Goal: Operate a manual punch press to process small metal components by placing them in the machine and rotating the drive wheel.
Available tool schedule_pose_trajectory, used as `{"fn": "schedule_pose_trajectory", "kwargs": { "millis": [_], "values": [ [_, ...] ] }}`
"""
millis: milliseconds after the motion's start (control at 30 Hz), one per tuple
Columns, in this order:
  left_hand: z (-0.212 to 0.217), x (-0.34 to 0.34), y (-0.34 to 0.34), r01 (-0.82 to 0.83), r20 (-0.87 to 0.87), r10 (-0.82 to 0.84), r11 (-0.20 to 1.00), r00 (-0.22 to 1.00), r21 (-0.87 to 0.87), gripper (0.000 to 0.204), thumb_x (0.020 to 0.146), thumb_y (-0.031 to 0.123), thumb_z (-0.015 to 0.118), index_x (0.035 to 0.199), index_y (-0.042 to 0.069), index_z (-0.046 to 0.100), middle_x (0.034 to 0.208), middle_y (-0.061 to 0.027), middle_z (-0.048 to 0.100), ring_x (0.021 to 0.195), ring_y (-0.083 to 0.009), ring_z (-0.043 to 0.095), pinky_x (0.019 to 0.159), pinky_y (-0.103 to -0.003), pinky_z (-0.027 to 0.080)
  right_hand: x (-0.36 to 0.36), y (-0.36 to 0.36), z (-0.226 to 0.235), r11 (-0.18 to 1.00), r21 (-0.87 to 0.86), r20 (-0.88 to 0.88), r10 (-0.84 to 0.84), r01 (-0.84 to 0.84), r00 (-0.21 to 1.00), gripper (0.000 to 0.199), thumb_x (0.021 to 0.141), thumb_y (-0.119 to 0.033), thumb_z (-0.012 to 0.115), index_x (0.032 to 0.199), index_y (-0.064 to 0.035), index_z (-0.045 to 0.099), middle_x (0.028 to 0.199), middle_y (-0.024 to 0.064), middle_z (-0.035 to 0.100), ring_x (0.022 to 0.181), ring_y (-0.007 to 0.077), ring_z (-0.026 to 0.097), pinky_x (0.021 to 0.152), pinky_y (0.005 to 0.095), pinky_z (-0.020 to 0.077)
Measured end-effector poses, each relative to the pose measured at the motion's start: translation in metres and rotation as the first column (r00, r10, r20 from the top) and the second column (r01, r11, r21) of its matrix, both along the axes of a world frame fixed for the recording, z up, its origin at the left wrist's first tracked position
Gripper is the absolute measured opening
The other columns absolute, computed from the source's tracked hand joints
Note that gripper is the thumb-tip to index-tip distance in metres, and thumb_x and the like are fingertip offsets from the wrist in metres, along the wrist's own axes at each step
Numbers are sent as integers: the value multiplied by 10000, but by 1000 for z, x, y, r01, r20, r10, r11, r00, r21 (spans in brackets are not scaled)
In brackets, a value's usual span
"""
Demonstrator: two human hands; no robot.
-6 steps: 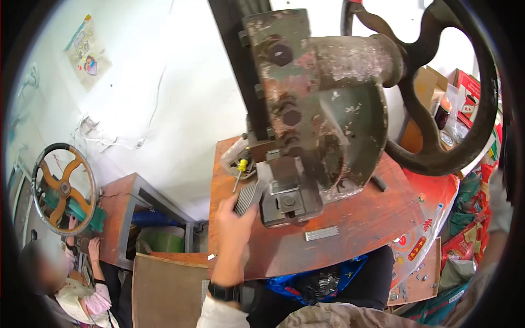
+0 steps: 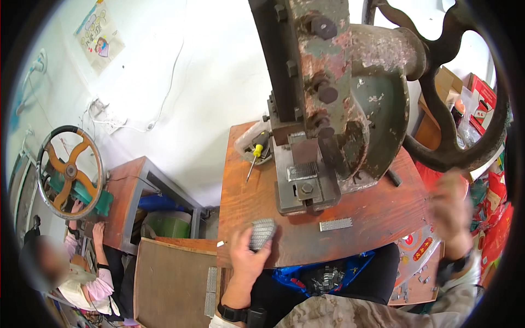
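Here, from left to right, two grey strips (image 2: 211, 280) lie flat on the brown board (image 2: 172, 279). Your left hand (image 2: 248, 259) grasps a grey ribbed bundle (image 2: 263, 232), apparently stacked metal strips, over the near left part of the bench (image 2: 246, 199). Expect it to be rigid, dense for its size and rather slippery between layers; a hold across opposite long edges should keep it square, minding sharp corners. At centre, a small ribbed plate (image 2: 302, 171) rests on the press bed (image 2: 322, 188). Just right of that bed, a loose strip (image 2: 336, 224), probably light and stiff, suits a pinch at its ends. Your right hand (image 2: 451, 210) blurs near the handwheel (image 2: 436, 101); whether it grips, you cannot tell.
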State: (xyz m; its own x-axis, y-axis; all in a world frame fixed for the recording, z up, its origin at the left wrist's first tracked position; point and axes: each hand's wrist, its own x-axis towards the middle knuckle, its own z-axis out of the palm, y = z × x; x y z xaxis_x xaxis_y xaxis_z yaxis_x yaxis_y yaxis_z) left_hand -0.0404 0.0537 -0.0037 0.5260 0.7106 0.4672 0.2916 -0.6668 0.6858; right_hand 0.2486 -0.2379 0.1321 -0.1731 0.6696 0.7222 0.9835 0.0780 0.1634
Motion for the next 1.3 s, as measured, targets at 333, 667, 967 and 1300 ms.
{"fn": "schedule_pose_trajectory", "kwargs": {
  "millis": [333,667,967,1300],
  "values": [
    [-11,13,-16,90,-127,-98,994,987,-70,798,590,87,824,1293,9,455,990,-147,605,909,-278,597,802,-365,485,-125,135,-110,895,-413,-307,35,-166,951,726,630,-476,725,1246,-144,534,1344,130,415,1237,357,383,968,502,339],
    [-1,9,-21,58,-182,-75,994,980,-97,871,566,109,853,1318,6,427,1011,-157,607,915,-275,611,804,-349,495,-127,152,-124,906,-418,-311,-208,63,927,708,674,-444,711,1281,-135,519,1309,132,458,1171,371,433,927,484,396],
    [-17,13,-25,27,-100,-36,995,994,-94,840,580,83,826,1318,9,431,942,-139,621,838,-246,625,749,-328,508,-130,152,-128,933,-359,-159,-100,37,982,606,673,-433,696,1209,-178,577,1297,81,470,1172,329,423,896,520,373],
    [-17,16,-33,-42,-57,39,998,998,-50,798,599,122,819,1287,-19,440,901,-144,642,815,-264,636,733,-357,510,-135,148,-121,904,-417,-215,-194,90,957,720,629,-523,695,1245,-178,554,1333,59,455,1240,358,373,933,557,341]
  ]
}}
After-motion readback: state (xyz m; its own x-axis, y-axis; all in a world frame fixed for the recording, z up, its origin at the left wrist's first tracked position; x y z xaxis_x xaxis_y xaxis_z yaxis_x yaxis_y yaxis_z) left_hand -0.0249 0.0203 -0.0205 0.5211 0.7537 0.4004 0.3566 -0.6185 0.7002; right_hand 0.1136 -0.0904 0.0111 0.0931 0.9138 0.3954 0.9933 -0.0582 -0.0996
